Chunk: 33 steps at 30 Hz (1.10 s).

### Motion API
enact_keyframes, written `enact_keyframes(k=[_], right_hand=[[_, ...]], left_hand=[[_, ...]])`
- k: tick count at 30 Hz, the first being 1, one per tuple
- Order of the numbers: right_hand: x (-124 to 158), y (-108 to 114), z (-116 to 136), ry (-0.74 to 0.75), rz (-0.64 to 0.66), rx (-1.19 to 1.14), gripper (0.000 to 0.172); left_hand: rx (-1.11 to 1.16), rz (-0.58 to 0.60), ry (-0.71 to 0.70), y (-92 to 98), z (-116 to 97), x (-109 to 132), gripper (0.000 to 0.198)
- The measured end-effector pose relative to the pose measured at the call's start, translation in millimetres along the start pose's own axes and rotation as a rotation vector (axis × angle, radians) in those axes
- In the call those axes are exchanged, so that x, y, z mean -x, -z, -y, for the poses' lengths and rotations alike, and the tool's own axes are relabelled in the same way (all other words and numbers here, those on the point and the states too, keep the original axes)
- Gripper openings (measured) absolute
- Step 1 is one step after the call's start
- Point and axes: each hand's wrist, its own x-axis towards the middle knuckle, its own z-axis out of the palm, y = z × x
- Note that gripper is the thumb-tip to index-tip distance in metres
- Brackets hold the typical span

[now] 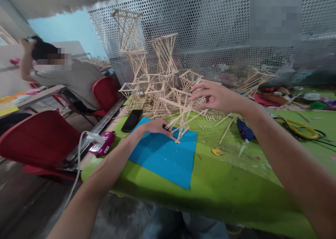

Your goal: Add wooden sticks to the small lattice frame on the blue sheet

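A small frame of thin wooden sticks [181, 121] stands tilted over a blue sheet [157, 158]. My left hand [157, 126] is closed on the near left side of this frame, low over the sheet; its fingertips are partly hidden by the sticks. At the frame's upper right, my right hand [214, 95] has its fingers apart and curved, with nothing visible between them. Whether its fingertips touch the sticks behind them I cannot tell. Taller twisted stick towers [133, 62] rise behind the frame, above a pile of loose sticks [149, 111].
A black phone [132, 120] lies left of the sheet, near a purple power strip [103, 143] with a white plug. A blue glue gun [245, 129] and yellow cable [301, 128] lie right on the green table [223, 176]. A person [70, 74] sits at left beyond a red chair [44, 141].
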Motion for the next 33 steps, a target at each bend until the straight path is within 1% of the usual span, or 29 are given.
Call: enact_keyframes(k=[2,4,7,9,10,12,14,16,18,20,23,26,29,33], right_hand=[[-3,7,0,-0.032,0.079,-0.041,0.040],[-2,14,1,-0.072,0.122,-0.081,0.042],[4,23,5,-0.179,0.079,-0.171,0.047],[9,27,8,-0.263,0.063,-0.296,0.053],[11,29,10,-0.299,0.082,-0.362,0.056],[13,30,15,-0.360,0.168,-0.456,0.062],[11,30,20,-0.387,0.247,-0.452,0.055],[7,27,26,-0.366,0.297,-0.392,0.041],[3,24,32,-0.319,0.308,-0.328,0.035],[-1,21,35,-0.285,0.277,-0.277,0.035],[-3,20,34,-0.255,0.194,-0.186,0.033],[-1,24,31,-0.235,0.156,-0.082,0.031],[2,29,31,-0.229,0.127,-0.033,0.032],[5,34,41,-0.203,0.102,-0.017,0.031]], left_hand=[[0.006,-0.012,-0.013,-0.7,1,1,0.032],[0.012,-0.023,-0.037,-1.0,4,2,0.030],[-0.006,-0.035,-0.065,-0.2,9,1,0.028],[-0.015,-0.028,-0.072,0.7,13,-1,0.029],[-0.014,-0.025,-0.078,1.2,14,-2,0.030],[-0.015,-0.010,-0.092,2.2,16,-4,0.031],[-0.017,0.002,-0.105,2.8,16,-4,0.031],[-0.012,0.006,-0.108,2.9,14,-3,0.031],[-0.002,0.007,-0.106,2.7,13,-2,0.030],[0.007,0.007,-0.103,2.8,12,-2,0.028],[0.007,-0.003,-0.093,4.7,10,1,0.027],[-0.041,-0.003,-0.060,9.0,7,5,0.031],[-0.081,0.012,-0.006,13.6,4,10,0.033],[-0.099,0.018,-0.062,16.6,0,12,0.036]])
